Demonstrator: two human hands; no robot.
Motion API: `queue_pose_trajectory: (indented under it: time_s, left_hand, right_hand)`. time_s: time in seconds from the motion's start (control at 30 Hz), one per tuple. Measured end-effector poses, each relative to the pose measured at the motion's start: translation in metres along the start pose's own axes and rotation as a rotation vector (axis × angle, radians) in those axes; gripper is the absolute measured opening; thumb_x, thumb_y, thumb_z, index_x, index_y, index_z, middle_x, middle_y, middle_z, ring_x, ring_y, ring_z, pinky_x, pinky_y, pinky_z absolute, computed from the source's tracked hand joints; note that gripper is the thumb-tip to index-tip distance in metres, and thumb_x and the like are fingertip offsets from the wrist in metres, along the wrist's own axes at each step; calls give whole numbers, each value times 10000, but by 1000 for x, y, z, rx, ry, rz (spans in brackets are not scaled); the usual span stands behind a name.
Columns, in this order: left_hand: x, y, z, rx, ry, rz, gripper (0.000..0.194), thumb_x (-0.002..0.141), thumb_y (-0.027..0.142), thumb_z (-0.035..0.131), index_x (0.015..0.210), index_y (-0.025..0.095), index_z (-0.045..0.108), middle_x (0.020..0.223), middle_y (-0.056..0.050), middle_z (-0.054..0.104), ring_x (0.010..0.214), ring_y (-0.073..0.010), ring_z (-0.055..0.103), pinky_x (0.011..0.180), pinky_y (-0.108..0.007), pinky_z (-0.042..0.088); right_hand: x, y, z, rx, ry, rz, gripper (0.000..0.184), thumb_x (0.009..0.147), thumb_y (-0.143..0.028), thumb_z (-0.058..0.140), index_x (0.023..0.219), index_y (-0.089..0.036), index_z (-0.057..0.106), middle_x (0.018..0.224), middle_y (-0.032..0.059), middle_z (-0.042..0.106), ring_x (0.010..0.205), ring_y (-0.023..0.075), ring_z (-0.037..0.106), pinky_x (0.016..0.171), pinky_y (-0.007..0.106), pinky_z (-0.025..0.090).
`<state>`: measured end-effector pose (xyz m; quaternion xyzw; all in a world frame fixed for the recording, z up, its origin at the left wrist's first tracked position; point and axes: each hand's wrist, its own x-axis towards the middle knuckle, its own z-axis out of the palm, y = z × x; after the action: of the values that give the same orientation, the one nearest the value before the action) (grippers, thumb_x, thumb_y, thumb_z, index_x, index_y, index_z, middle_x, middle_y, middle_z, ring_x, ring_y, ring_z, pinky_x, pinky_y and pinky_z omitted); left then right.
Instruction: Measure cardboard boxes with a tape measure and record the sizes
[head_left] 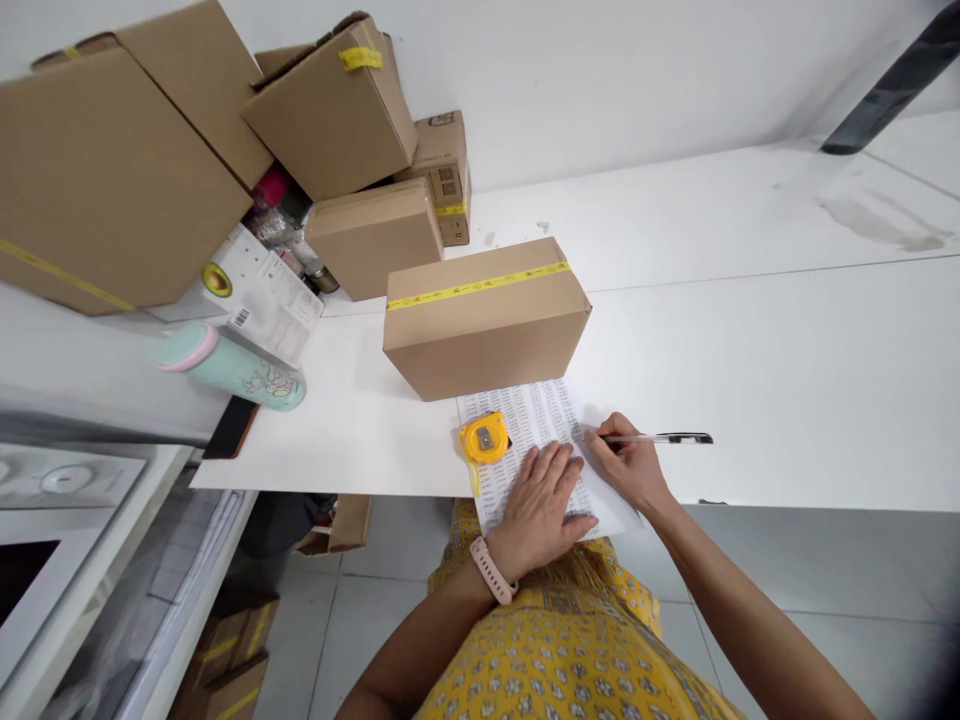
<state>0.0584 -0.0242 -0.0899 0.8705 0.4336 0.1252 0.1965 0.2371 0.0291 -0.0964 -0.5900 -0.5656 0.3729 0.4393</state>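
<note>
My left hand lies flat with fingers stretched out on a printed sheet of paper at the table's front edge. In my right hand a pen is gripped, its tip hidden by my fingers close to the paper's right side. Just left of my left hand, a yellow tape measure rests on the sheet. Behind it stands a closed cardboard box with yellow tape along its top, over the far end of the paper.
Several more cardboard boxes are stacked at the back left. A mint-green bottle stands at the table's left end, beside a white carton. A white appliance is at the far left. The white table extends right.
</note>
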Motion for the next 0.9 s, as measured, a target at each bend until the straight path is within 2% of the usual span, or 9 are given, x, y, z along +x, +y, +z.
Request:
queue_pose_trajectory:
  time_s: [0.2,0.5,0.7,0.9]
  left_hand:
    - [0,-1,1,-3,3,1,709,967,587,472,1497,135,338,1611,-147,324,1526,-279,201,1262,-504,153]
    - [0,0,0,14,-3,-4,711,966,587,477,1489,120,355,1610,-139,328,1525,-274,200,1271,-482,131]
    - [0,1,0,14,-7,-8,709,968,579,478,1497,126,345,1615,-137,321,1528,-270,195,1271,-481,132]
    - [0,0,1,10,-6,-4,710,973,583,465,1498,120,348,1616,-144,316,1528,-280,194,1268,-489,130]
  right_hand:
    - [0,-1,1,0,-6,-5,386,828,-506,675,667,-228,461,551,-34,441,520,119,395,481,255,340]
    - [5,4,-6,31,-18,23,321,833,-437,676,688,-220,488,593,-23,490,548,128,432,511,263,359]
    - [1,6,-6,21,5,10,323,859,-453,652,705,-221,488,593,-28,477,552,125,419,523,264,357]
    - [2,9,-5,12,-37,-6,323,860,-454,652,713,-219,486,586,-33,466,534,118,409,508,259,345]
